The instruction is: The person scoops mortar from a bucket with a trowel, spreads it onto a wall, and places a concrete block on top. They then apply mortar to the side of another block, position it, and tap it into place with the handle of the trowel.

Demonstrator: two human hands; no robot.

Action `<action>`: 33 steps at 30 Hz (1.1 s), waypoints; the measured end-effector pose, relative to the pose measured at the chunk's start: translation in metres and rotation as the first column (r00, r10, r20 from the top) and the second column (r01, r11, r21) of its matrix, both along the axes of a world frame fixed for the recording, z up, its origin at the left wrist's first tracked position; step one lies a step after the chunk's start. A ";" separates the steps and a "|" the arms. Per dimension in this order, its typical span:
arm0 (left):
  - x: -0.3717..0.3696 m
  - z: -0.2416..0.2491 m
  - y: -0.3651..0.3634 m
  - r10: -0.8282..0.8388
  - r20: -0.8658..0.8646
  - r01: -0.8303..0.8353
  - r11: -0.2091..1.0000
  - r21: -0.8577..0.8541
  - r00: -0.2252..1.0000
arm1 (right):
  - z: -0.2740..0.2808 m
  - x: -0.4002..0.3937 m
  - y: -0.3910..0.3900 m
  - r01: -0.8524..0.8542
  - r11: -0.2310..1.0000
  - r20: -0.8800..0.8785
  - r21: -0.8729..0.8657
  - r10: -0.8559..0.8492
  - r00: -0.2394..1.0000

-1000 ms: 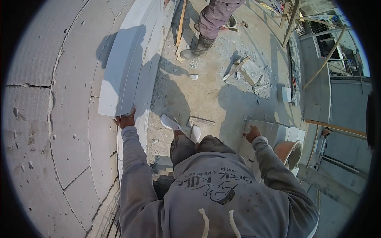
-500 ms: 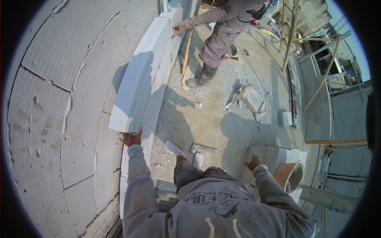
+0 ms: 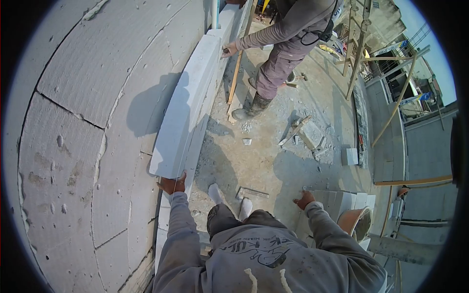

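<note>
The left hand (image 3: 172,185) props the near end of the long slab (image 3: 188,110), fingers spread under it. The right hand (image 3: 305,199) rests open on blocks (image 3: 342,201). The slab could slip and fall on the feet (image 3: 229,200).

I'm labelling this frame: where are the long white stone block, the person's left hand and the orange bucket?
long white stone block (image 3: 183,115), head view, top face.
left hand (image 3: 172,185), head view, back of hand.
orange bucket (image 3: 352,220), head view, outer wall.
</note>
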State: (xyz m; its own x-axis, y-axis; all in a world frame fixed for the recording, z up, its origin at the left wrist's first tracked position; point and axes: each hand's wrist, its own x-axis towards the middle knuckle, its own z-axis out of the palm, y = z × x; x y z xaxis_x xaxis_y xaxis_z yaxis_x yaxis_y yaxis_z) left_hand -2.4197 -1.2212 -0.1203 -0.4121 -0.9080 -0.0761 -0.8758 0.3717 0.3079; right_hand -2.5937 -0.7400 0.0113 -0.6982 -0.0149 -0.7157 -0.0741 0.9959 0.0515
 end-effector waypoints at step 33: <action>-0.004 0.000 -0.004 -0.136 0.013 0.137 0.983 -0.121 0.991 | -0.085 -0.046 0.001 -0.062 0.979 0.126 -0.195 0.088 0.988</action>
State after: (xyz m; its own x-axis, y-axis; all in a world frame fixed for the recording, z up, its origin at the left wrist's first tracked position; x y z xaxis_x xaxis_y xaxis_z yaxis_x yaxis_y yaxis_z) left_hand -2.4233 -1.2254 -0.1207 -0.5328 -0.8457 0.0290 -0.8156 0.5223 0.2490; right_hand -2.6393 -0.7391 -0.0736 -0.5887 -0.2080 -0.7812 -0.1421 0.9779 -0.1533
